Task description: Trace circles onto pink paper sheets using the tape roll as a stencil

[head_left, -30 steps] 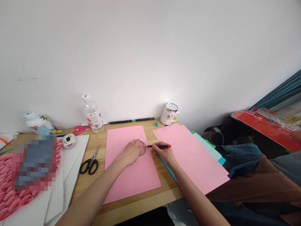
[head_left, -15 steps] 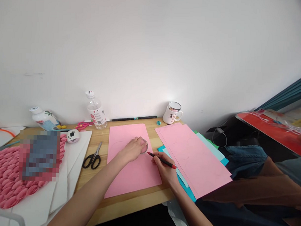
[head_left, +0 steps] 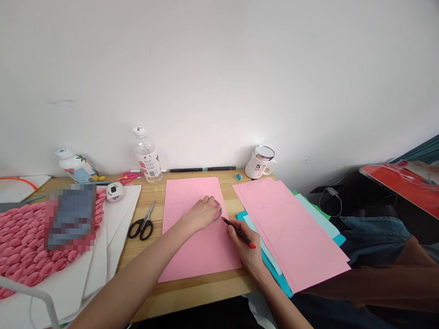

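A pink sheet of paper (head_left: pixel 198 252) lies on the wooden table, with a faint curved line at its upper left. My left hand (head_left: pixel 204 212) rests on its upper right part, fingers curled over a round disc with a dark rim (head_left: pixel 218 213). The fingers cover part of the disc. My right hand (head_left: pixel 246 244) grips a black pen with a red end (head_left: pixel 243 233), its tip beside the disc near the paper's right edge. Scissors with black handles (head_left: pixel 141 228) lie to the left of the sheet.
More pink sheets (head_left: pixel 292 239) with faint circles lie on blue and green paper at right. A white mug (head_left: pixel 260 165), a bottle (head_left: pixel 148 159) and a long black pen (head_left: pixel 190 169) line the wall. Pink petal-like pieces (head_left: pixel 18 244) cover white boards at left. Someone's denim clothing (head_left: pixel 371 232) shows at right.
The whole view has shifted slightly, so the table things sit further right and higher. My left hand keeps its place on the disc. The pen in my right hand is tilted more steeply.
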A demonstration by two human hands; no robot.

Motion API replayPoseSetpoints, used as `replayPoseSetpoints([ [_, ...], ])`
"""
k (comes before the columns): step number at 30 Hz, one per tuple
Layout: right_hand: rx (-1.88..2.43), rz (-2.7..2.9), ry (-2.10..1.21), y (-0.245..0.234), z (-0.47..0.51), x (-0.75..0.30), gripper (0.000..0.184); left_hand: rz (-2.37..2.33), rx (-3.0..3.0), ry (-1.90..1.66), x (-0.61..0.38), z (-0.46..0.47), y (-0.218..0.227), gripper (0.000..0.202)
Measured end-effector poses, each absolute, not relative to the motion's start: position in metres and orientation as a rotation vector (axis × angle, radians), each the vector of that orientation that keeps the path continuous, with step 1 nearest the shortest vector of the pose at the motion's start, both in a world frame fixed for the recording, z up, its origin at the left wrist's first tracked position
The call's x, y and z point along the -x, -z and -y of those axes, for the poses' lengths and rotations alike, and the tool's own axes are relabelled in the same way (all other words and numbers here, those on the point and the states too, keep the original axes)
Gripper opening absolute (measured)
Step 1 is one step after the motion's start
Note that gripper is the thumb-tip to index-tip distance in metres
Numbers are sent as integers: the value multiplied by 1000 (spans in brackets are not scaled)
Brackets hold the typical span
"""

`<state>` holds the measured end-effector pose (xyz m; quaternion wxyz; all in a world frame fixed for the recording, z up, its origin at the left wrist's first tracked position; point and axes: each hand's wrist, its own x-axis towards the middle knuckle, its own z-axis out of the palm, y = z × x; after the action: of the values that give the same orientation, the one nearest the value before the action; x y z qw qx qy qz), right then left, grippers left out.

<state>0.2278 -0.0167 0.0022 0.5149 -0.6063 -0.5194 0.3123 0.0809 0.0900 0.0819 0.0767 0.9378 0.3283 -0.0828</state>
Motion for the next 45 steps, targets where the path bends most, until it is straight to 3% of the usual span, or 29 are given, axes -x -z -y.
replayPoseSetpoints([
  [18, 1425, 1659, -390, -18, 25, -183, 15, -1069, -2697, 516, -94, -101, -103, 28],
  [34, 1345, 1989, -363, -13, 8, -180, 46, -970, -2746, 501, -90, -118, -90, 38],
  [45, 1340, 1952, -429, -13, 29, -204, 41, -973, -2760, 506, -89, -115, -94, 39],
])
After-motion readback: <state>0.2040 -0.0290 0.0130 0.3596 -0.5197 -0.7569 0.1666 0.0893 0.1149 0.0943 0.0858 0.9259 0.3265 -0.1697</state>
